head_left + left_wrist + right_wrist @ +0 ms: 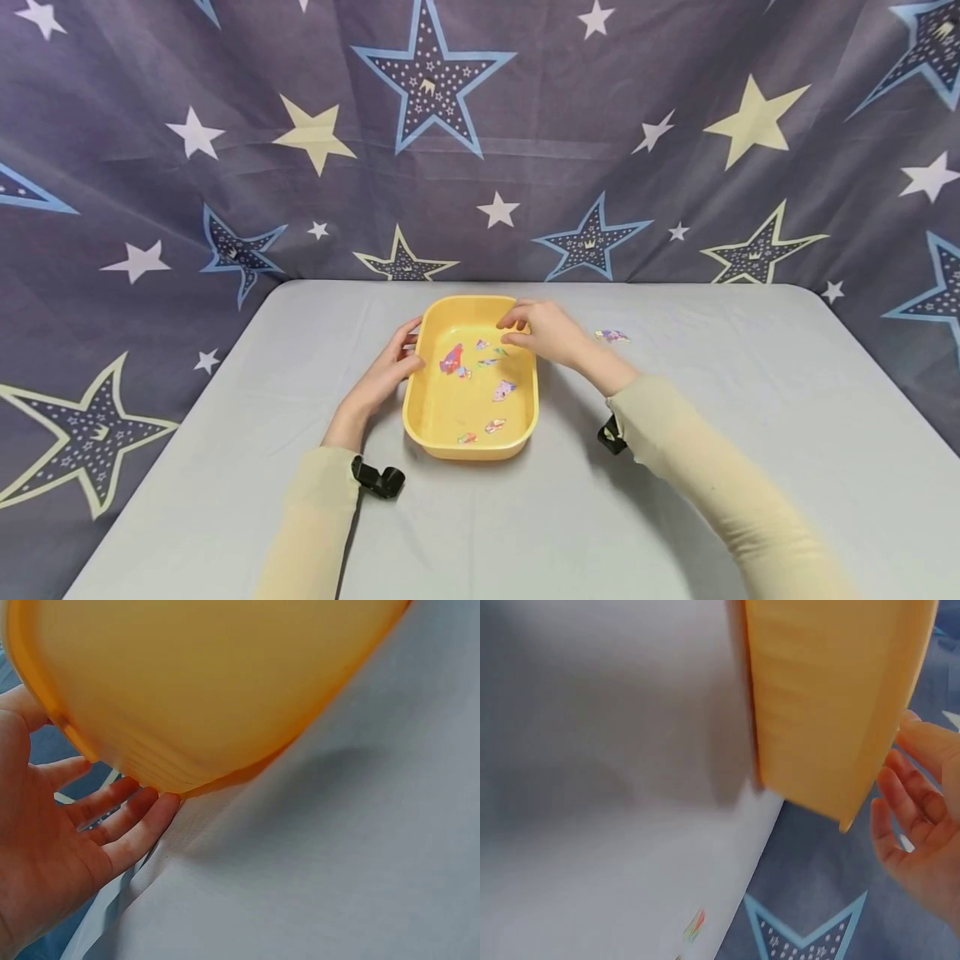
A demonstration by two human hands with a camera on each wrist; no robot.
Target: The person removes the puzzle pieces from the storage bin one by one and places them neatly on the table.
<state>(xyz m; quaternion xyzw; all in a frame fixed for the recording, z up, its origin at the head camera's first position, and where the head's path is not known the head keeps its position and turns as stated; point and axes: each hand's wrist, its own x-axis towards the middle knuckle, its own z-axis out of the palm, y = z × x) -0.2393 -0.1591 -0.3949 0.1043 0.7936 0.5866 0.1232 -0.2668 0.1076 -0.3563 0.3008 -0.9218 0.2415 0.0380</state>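
A yellow plastic tub (471, 450) stands on the table, with several small colourful cutouts, perhaps stickers, scattered over its floor. Among them are a red one (452, 359), a purple one (503, 390) and a reddish one (495, 426) near the front. My left hand (384, 372) holds the tub's left side, thumb at the rim and fingertips against the outer wall in the left wrist view. Over the far right corner of the tub is my right hand (551, 333), its fingers loosely bent above the inside. Nothing shows between its fingers.
Another colourful cutout (612, 336) lies on the grey-covered table (750, 400), right of the tub and beyond my right forearm. Behind the table's far edge hangs a dark star-patterned cloth (540, 167). Black straps with small mounts (378, 479) sit at my wrists.
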